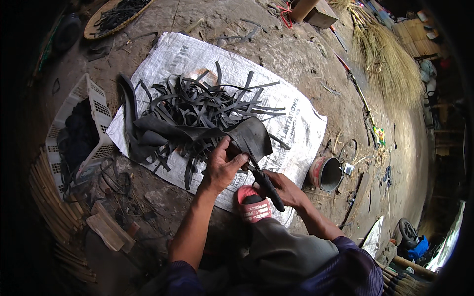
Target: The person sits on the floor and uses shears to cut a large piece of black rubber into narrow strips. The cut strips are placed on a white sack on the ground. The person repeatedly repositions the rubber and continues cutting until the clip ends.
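Observation:
My left hand (223,167) pinches the near edge of a wide black rubber sheet (254,135), thumb on top. The sheet stretches leftward over a tangled heap of cut black rubber strips (197,98). Around a tool with a long black handle (268,190), the fingers of my right hand (285,190) are closed. The tool's front end meets the sheet beside my left thumb; its working part is mostly hidden, so its exact kind is unclear. Under the heap lies a white woven sack (306,123). A thick curved rubber piece (129,103) rests at the heap's left side.
A white plastic crate (101,106) with dark material stands left. Right of the sack is a bucket (327,175) lying tilted. My foot in a red slipper (256,204) is on the sack's near edge. Beyond are a round woven tray (118,17) of strips and straw brooms (385,64).

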The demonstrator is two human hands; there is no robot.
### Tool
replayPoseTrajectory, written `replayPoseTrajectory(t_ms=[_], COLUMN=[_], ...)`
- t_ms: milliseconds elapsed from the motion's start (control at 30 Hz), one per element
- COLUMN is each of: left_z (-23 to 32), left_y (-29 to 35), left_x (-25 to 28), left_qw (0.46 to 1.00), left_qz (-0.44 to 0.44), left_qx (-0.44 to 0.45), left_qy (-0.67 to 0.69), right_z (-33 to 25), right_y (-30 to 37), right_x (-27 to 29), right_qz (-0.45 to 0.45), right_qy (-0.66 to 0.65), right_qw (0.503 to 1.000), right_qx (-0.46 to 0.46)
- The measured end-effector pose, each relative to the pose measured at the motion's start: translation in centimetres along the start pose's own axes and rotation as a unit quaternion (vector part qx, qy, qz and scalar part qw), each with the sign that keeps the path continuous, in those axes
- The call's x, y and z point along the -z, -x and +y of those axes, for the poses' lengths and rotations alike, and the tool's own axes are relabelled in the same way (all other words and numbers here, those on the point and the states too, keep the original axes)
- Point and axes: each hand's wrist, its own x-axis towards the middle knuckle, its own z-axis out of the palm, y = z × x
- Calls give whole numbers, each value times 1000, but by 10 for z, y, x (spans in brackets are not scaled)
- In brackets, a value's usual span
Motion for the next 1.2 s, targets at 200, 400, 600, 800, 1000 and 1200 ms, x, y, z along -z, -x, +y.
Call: replayPoseTrajectory(t_ms=[200,400,600,800,1000,1200], left_z=[-5,-3,5,6,2,1], left_y=[6,6,9,17,21,26], left_x=[5,5,7,14,18,18], left_qw=[999,999,995,998,995,997], left_qz=[7,23,82,34,97,57], left_qx=[35,21,-9,40,24,45], left_qy=[5,4,59,-15,10,2], right_z=[4,14,23,22,18,18], right_y=[-5,-6,-7,-14,-11,-15], right_x=[-4,-11,-19,-20,-21,-27], right_qz=[4,12,-23,-18,-34,1], right_qy=[2,-28,-36,12,22,-3], right_qw=[1000,999,999,1000,999,998], right_qx=[11,23,6,21,13,63])
